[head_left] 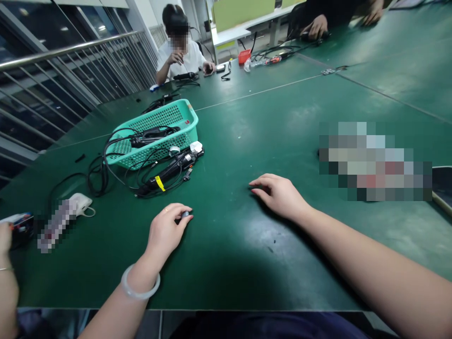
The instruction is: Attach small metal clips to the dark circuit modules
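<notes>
My left hand (165, 230) rests near the front of the green table, thumb and fingers closed around a small grey block-like piece (185, 214). Most of that piece is hidden, so its kind does not show. A pale bangle (141, 282) circles the left wrist. To the right, my right hand (282, 195) lies on the tabletop, its fingers loosely curved and a gap between thumb and forefinger, with nothing held. Beyond my left hand lies a black corded handheld device (171, 172) with a yellow tag, beside a teal basket (190, 134).
The green table (226, 263) spans the view. Black cables (97, 176) spill from the basket. A white object with a loop (83, 202) lies at left, near another person's hand (5, 240). Across sit a person in white (192, 59) and another with hands (318, 26) on the table.
</notes>
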Tool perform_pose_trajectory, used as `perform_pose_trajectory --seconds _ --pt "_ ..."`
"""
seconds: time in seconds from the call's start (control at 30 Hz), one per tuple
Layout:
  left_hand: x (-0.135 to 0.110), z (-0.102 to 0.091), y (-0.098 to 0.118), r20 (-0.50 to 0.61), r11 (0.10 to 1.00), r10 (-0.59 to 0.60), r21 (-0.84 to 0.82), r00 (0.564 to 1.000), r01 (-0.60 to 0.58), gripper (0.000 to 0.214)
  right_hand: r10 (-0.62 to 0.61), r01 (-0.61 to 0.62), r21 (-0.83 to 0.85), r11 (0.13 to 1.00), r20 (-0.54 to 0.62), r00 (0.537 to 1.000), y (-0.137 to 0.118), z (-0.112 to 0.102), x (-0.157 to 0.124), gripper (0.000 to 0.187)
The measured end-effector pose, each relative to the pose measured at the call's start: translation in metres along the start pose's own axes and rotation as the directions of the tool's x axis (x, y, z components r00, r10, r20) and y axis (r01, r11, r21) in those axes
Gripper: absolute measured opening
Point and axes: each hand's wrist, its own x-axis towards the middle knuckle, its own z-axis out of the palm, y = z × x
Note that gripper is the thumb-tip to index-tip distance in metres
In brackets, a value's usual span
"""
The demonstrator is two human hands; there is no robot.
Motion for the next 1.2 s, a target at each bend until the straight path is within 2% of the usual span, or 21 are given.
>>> perform_pose_trajectory --seconds 0.1,0.2,0.3,0.37,0.43,0.5,0.53,0.57,0.63,0.67,0.73,0.83,0.93,1.1,1.2 --pt "0.000 -0.003 0.000 0.020 0.998 -0.031 0.055 0.999 0.030 0.018 0.012 -0.012 0.002 1.000 0.010 1.000 0.001 -0.001 0.001 0.018" --pt "-0.001 -0.006 -0.004 0.022 0.998 -0.064 -0.014 0.998 0.064 0.020 0.010 -0.010 0.008 1.000 0.013 1.000 0.002 -0.003 0.001 0.019" --pt "0.000 0.000 -0.011 0.036 0.958 -0.151 -0.242 0.988 0.155 0.026 0.013 -0.013 0.018 1.000 0.011 1.000 0.002 -0.003 0.002 0.019" --pt "0.004 0.012 -0.009 0.058 0.866 -0.242 -0.437 0.969 0.242 0.031 0.023 -0.024 0.035 0.999 0.013 1.000 0.002 -0.003 0.003 0.018" --pt "0.010 0.028 0.005 0.028 0.827 -0.265 -0.508 0.964 0.242 0.028 0.041 -0.042 0.051 0.998 0.019 0.999 0.002 -0.002 0.004 0.018" --pt "0.020 0.043 0.031 0.029 0.828 -0.202 -0.529 0.979 0.186 0.022 0.058 -0.059 0.056 0.997 0.025 0.998 0.002 -0.001 0.005 0.018" --pt "0.025 0.050 0.048 0.045 0.800 -0.161 -0.579 0.986 0.157 0.020 0.061 -0.062 0.055 0.997 0.025 0.998 0.002 0.000 0.005 0.018" --pt "0.031 0.055 0.064 0.081 0.748 -0.119 -0.648 0.990 0.143 0.019 0.061 -0.062 0.054 0.997 0.021 0.998 0.003 0.000 0.005 0.019" --pt "0.040 0.060 0.093 0.157 0.555 -0.058 -0.816 0.986 0.163 0.020 0.062 -0.062 0.048 0.997 0.011 0.998 0.004 0.000 0.005 0.020" --pt "0.043 0.060 0.104 0.149 0.485 -0.052 -0.861 0.987 0.155 0.020 0.063 -0.064 0.043 0.997 0.010 0.998 0.004 -0.001 0.004 0.020" --pt "0.046 0.059 0.113 0.091 0.408 -0.072 -0.906 0.993 0.112 0.019 0.063 -0.064 0.028 0.998 0.030 0.998 0.004 -0.002 0.003 0.020" --pt "0.045 0.055 0.107 0.079 0.361 -0.125 -0.925 0.989 0.119 0.017 0.038 -0.037 -0.013 0.999 0.082 0.996 0.003 -0.004 0.003 0.022" --pt "0.042 0.057 0.097 0.112 0.333 -0.124 -0.931 0.986 0.148 0.019 0.028 -0.025 -0.030 0.999 0.101 0.994 0.005 -0.007 0.004 0.025" --pt "0.041 0.065 0.098 0.240 0.264 -0.074 -0.931 0.968 0.251 0.020 0.187 -0.204 0.062 0.977 0.207 0.960 0.016 -0.021 0.005 0.027" --pt "0.041 0.069 0.100 0.325 0.171 -0.063 -0.928 0.944 0.331 0.020 0.220 -0.218 -0.037 0.975 0.265 0.939 0.016 -0.028 0.003 0.019"
